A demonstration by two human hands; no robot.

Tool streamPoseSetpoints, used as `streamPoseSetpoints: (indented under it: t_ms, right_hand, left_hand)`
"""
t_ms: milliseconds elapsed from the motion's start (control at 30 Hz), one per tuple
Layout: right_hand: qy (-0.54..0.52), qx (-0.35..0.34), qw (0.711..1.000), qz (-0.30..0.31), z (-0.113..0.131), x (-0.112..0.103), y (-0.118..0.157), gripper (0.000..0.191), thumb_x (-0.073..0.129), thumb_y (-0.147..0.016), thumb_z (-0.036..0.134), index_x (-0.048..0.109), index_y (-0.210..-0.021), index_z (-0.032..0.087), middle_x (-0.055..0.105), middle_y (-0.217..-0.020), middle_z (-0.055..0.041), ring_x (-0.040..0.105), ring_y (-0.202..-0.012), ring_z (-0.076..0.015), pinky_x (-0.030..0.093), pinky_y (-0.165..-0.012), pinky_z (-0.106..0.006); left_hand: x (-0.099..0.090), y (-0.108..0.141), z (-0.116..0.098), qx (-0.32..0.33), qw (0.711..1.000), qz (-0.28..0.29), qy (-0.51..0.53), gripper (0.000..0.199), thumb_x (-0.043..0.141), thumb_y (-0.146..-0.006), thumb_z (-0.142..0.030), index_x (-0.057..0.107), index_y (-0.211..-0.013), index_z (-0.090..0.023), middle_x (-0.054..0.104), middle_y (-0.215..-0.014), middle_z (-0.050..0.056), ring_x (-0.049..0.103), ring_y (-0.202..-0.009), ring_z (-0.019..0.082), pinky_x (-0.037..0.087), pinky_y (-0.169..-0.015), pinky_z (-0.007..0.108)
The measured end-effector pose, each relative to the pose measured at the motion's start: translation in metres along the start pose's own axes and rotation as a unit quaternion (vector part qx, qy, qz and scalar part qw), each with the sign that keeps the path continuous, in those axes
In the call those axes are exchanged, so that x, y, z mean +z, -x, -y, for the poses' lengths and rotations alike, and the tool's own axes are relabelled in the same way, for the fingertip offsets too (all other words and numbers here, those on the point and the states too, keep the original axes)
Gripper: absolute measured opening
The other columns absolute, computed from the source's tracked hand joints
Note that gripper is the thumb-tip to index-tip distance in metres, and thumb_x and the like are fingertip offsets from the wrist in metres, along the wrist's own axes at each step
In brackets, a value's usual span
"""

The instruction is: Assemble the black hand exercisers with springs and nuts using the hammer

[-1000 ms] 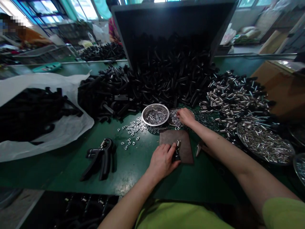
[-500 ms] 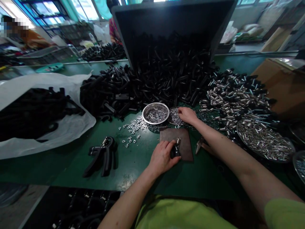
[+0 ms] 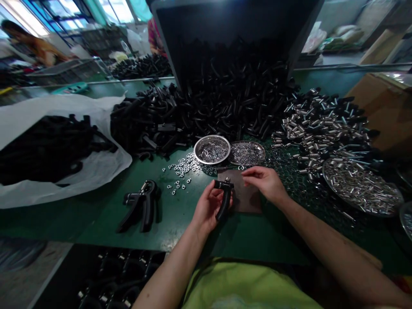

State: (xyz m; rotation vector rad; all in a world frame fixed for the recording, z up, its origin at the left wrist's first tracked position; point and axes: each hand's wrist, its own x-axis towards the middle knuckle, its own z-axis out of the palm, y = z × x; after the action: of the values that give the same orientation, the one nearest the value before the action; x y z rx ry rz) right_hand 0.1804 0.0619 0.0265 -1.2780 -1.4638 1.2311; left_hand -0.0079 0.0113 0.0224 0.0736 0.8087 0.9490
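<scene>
My left hand (image 3: 207, 207) is wrapped round a black handle part (image 3: 224, 199) with a small metal fitting at its top, lifted just over the left side of the brown pad (image 3: 249, 199). Over the pad's upper right, my right hand (image 3: 265, 182) is pinched; whatever lies between its fingertips is too small to make out. Behind the hands are a round metal bowl (image 3: 212, 149) and an oval dish (image 3: 247, 153), both with small metal pieces. An assembled black hand grip (image 3: 140, 205) lies on the green table to the left.
Black handles (image 3: 225, 103) heap before a big grey bin (image 3: 238, 21). A white bag (image 3: 109, 171) of black parts lies left. Springs and bolts (image 3: 315, 128), a tray (image 3: 360, 186) of metal pins and a cardboard box (image 3: 380, 103) are right. Two people work beyond the table.
My right hand has come back from the oval dish towards the pad, its fingers pinched. My left hand has raised and turned the black handle part, which was down on the pad.
</scene>
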Motion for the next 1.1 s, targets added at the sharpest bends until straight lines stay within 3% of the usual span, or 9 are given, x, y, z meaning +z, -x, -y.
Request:
streamPoseSetpoints:
  t_ms: [133,367,567,633,700,767,867,1000,1100]
  right_hand:
    - [-0.002,0.006,1.0,-0.029,-0.001,0.018,0.026,0.01,0.07,-0.068,0.03,0.068,-0.072,0.021,0.068,-0.068,-0.0011,0.063,-0.059,-0.0164,0.051,-0.059,-0.03]
    - [0.151,-0.121,0.981,-0.028,0.003,0.027,0.025,0.01,0.066,-0.074,0.022,0.062,-0.065,0.021,0.063,-0.07,0.0,0.059,-0.071,-0.0157,0.044,-0.065,-0.028]
    - [0.24,-0.184,0.95,0.08,-0.006,0.009,0.017,0.015,0.066,-0.077,0.028,0.061,-0.09,0.022,0.062,-0.084,-0.0011,0.057,-0.074,-0.0141,0.043,-0.063,-0.025]
    - [0.361,-0.273,0.884,0.121,-0.013,-0.001,0.011,0.025,0.059,-0.083,0.027,0.059,-0.108,0.023,0.062,-0.095,-0.0047,0.056,-0.082,-0.0157,0.042,-0.067,-0.027]
    - [0.477,-0.368,0.784,0.152,-0.021,-0.008,0.003,0.025,0.048,-0.09,0.023,0.059,-0.112,0.021,0.063,-0.095,-0.0072,0.055,-0.083,-0.0167,0.038,-0.066,-0.028]
    - [0.539,-0.443,0.698,0.162,-0.029,-0.013,-0.004,0.025,0.04,-0.093,0.018,0.062,-0.103,0.017,0.063,-0.083,-0.0069,0.053,-0.075,-0.016,0.033,-0.06,-0.029]
    - [0.558,-0.519,0.629,0.158,-0.039,-0.015,-0.01,0.025,0.038,-0.093,0.017,0.063,-0.09,0.013,0.059,-0.07,-0.0047,0.048,-0.066,-0.0151,0.028,-0.055,-0.03]
    - [0.576,-0.509,0.621,0.158,-0.037,-0.02,0.003,0.023,0.041,-0.093,0.018,0.061,-0.102,0.012,0.062,-0.08,-0.0064,0.05,-0.072,-0.0162,0.031,-0.058,-0.03]
    - [0.619,-0.36,0.693,0.081,-0.031,-0.036,0.032,0.025,0.044,-0.092,0.024,0.057,-0.111,0.015,0.062,-0.094,-0.0089,0.053,-0.084,-0.0186,0.037,-0.066,-0.03]
  left_hand:
    - [0.003,0.006,0.003,-0.013,0.999,0.013,0.028,0.037,0.048,-0.087,-0.043,0.06,-0.087,-0.008,0.065,-0.075,0.01,0.066,-0.069,0.018,0.057,-0.071,0.035]
    - [0.005,0.006,0.012,0.009,1.0,0.022,0.006,0.034,0.053,-0.084,-0.042,0.061,-0.089,-0.009,0.065,-0.073,0.007,0.064,-0.065,0.015,0.056,-0.071,0.032]
    - [-0.005,0.003,0.002,0.079,0.965,0.038,-0.246,0.037,0.065,-0.074,-0.042,0.066,-0.095,-0.012,0.069,-0.087,0.007,0.064,-0.075,0.017,0.051,-0.074,0.029]
    - [-0.005,-0.002,-0.006,0.123,0.911,0.082,-0.386,0.042,0.068,-0.072,-0.04,0.065,-0.104,-0.014,0.068,-0.099,0.008,0.063,-0.088,0.021,0.047,-0.083,0.032]
    - [-0.004,-0.009,-0.01,0.183,0.83,0.099,-0.518,0.047,0.07,-0.071,-0.04,0.063,-0.111,-0.017,0.067,-0.108,0.008,0.06,-0.099,0.024,0.044,-0.09,0.035]
    - [-0.004,-0.016,-0.01,0.253,0.728,0.095,-0.63,0.054,0.07,-0.07,-0.044,0.061,-0.115,-0.017,0.064,-0.113,0.009,0.057,-0.104,0.026,0.042,-0.093,0.038]
    - [-0.008,-0.023,-0.002,0.337,0.57,0.082,-0.745,0.062,0.068,-0.071,-0.048,0.056,-0.121,-0.014,0.063,-0.112,0.012,0.055,-0.105,0.027,0.041,-0.094,0.041]
    - [-0.018,-0.021,0.015,0.38,0.441,0.071,-0.81,0.061,0.063,-0.076,-0.045,0.048,-0.127,-0.015,0.06,-0.112,0.013,0.053,-0.104,0.028,0.041,-0.092,0.044]
    - [-0.022,-0.019,0.022,0.391,0.435,0.042,-0.81,0.058,0.063,-0.076,-0.044,0.048,-0.125,-0.016,0.059,-0.112,0.011,0.052,-0.103,0.027,0.042,-0.09,0.043]
